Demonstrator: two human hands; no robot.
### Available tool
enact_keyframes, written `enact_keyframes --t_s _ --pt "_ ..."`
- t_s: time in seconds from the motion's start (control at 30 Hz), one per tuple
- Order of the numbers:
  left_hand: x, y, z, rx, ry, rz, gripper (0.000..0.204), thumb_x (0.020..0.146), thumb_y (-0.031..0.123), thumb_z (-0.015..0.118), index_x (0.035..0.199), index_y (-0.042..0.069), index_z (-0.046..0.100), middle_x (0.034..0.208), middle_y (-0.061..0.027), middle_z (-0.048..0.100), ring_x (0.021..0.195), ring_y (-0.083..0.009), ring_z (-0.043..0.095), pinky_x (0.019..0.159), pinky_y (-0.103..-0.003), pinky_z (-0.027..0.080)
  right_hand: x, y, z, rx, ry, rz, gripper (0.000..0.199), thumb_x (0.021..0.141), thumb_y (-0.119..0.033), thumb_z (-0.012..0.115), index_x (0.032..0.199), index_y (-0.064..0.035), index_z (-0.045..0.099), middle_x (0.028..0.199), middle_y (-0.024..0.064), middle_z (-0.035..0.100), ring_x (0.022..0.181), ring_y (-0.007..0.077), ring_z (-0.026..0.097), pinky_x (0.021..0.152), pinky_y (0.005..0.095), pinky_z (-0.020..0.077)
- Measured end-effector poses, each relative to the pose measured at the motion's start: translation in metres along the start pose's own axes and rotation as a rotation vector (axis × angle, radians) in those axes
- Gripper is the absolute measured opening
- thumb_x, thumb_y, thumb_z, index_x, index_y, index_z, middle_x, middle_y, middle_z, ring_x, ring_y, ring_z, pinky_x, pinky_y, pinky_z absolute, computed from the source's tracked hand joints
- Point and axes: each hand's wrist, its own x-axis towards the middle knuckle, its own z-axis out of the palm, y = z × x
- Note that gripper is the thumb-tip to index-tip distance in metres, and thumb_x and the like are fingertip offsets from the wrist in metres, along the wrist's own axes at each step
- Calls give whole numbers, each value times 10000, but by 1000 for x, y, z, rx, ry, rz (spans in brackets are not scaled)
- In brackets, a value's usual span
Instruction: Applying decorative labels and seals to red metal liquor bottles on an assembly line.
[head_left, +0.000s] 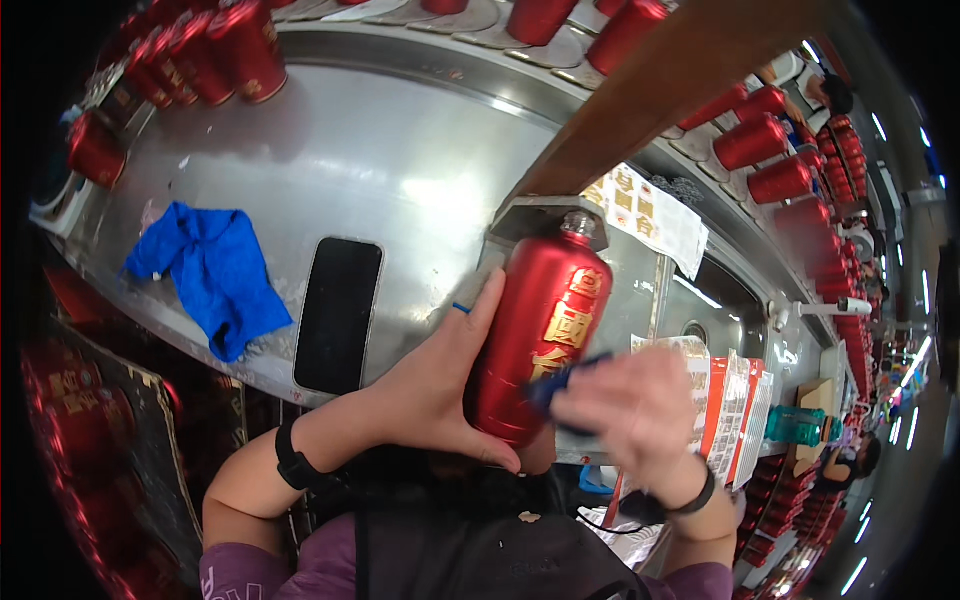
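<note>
the red bottle [540,330] leans by the near edge of the counter [350,130], gripped in your left hand [445,388]; your blurred right hand [640,405] clutches a dark blue cloth [558,395] against it. best rub lightly, bottle braced. the brown beam [650,95] crowds close behind; the phone [338,315] and bright blue rag [218,275] lie left.

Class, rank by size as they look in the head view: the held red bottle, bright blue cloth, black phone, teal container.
Red bottle
Bright blue cloth
Black phone
Teal container, probably farther from the camera
</note>
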Motion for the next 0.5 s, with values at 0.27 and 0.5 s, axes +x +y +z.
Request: enact_keyframes --t_s 0.27,0.5 --pt "-10 -2 4 123 68 -10 1526 547 602 912 1550 -77 -15 1243 -319 494 1061 -437 544 937 -464 461 8 14 0 141 -23 381 362 693 -31 728 1038 -133 775 974 -7 705 822 201 621 702 337 470" --pt "-5 -2 5 191 145 99 1479 551 623 898 1548 -77 58 1226 -308 509 1060 -443 552 917 -460 480 17 -13 6 87 -165 54 350 633 -136 786 981 -106 768 851 26 690 753 183 630 679 319 537"
